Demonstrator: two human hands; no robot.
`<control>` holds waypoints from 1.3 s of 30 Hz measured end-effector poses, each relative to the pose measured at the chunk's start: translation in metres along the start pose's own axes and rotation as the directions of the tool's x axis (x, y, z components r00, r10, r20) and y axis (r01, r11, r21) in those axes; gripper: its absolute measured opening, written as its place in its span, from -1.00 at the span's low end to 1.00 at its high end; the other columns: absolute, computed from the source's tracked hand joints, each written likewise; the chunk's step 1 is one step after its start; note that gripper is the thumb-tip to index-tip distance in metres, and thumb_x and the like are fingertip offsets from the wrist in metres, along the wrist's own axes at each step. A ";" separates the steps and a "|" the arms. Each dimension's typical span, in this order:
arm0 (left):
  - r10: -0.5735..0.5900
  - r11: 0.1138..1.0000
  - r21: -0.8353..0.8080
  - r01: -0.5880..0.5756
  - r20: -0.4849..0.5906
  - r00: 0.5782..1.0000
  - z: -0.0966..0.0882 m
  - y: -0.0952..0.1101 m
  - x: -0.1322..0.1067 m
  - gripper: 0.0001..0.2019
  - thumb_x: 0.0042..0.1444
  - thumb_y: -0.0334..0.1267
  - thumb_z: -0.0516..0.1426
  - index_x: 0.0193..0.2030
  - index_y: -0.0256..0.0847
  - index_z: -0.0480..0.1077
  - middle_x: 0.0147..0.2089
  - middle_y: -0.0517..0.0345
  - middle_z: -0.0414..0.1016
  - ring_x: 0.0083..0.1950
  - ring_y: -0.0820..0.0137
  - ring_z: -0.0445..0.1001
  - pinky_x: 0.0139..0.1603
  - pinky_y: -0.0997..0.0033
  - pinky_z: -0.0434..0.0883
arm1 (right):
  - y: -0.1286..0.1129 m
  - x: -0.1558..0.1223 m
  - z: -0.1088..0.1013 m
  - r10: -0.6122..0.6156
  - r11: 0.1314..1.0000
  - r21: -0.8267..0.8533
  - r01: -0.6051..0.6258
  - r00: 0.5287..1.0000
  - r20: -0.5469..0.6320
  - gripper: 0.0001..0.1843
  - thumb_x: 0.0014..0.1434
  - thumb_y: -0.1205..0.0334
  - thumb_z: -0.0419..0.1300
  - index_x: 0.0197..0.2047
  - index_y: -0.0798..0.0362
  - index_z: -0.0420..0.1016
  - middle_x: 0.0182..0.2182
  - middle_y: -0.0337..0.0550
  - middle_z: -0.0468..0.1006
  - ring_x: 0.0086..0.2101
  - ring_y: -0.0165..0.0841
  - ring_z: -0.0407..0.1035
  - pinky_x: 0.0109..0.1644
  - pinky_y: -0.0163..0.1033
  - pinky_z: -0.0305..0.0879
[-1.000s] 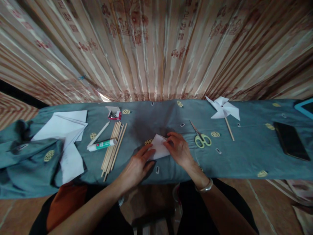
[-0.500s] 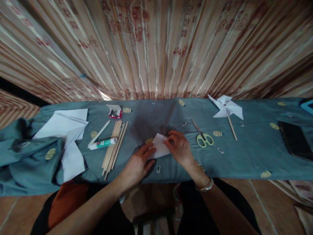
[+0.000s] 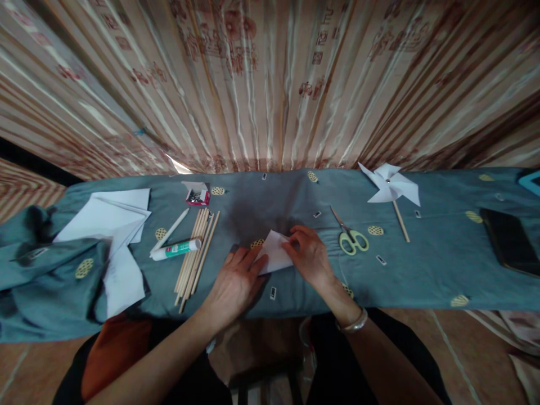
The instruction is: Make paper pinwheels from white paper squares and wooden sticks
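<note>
Lying just below the centre of the frame, on a grey-green cloth [image 3: 270,194] with yellow motifs: one folded white paper [image 3: 277,254], pointed at its upper corner, between two bare hands. Left hand [image 3: 237,274]: back upward, fingers extended close together over the paper's left part, thumb mostly hidden; whether it pinches or only presses cannot be told. Right hand [image 3: 310,256]: fingers bent, thumb laid on the paper's right part; the underside is hidden, so a pinch cannot be confirmed; silver-coloured bracelet [image 3: 356,322] at the wrist. Right of centre: one pair of scissors [image 3: 353,242], pale green handles, tips toward the upper left, apart from the right hand. Further right and higher: one white paper pinwheel [image 3: 388,185] on a wooden stick [image 3: 400,222]. Right edge: one dark phone-like slab [image 3: 509,239]; above it, part of a blue-edged object [image 3: 530,183]. Left of centre: a bundle of thin wooden sticks [image 3: 194,264], one glue stick [image 3: 177,249] with its right end over them, one white pen-like item [image 3: 171,232], and one open red-and-white box [image 3: 198,196] holding small metallic pieces. Left side: several white sheets [image 3: 120,216], overlapping, partly under bunched cloth. Upper frame: one pleated, patterned curtain [image 3: 270,84].
</note>
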State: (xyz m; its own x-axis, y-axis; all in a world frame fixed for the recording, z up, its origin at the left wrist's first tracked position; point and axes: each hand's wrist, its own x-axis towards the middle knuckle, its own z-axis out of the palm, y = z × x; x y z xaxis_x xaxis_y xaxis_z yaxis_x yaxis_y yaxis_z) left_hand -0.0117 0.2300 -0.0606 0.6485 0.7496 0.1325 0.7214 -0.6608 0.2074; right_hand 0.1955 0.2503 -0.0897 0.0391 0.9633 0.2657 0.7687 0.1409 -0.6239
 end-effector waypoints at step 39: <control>0.148 0.989 0.002 -0.149 0.102 0.984 0.021 0.025 -0.007 -0.51 0.26 -0.19 0.13 0.26 -0.41 0.30 0.27 -0.20 0.39 0.25 0.02 0.36 0.21 0.03 0.37 | -0.005 -0.007 -0.002 -0.114 0.970 -0.215 0.117 0.993 0.024 -0.77 0.30 0.22 0.10 -0.05 0.08 0.48 0.03 0.10 0.52 0.03 -0.08 0.38 0.13 0.03 0.32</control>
State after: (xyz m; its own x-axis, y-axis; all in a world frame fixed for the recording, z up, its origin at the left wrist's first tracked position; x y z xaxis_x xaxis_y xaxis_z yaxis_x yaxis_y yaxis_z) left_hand 0.0072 0.2077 -0.0764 0.7695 0.6356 0.0623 0.6171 -0.7652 0.1833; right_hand 0.1927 0.2425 -0.0864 -0.0646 0.9461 0.3174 0.8870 0.2001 -0.4161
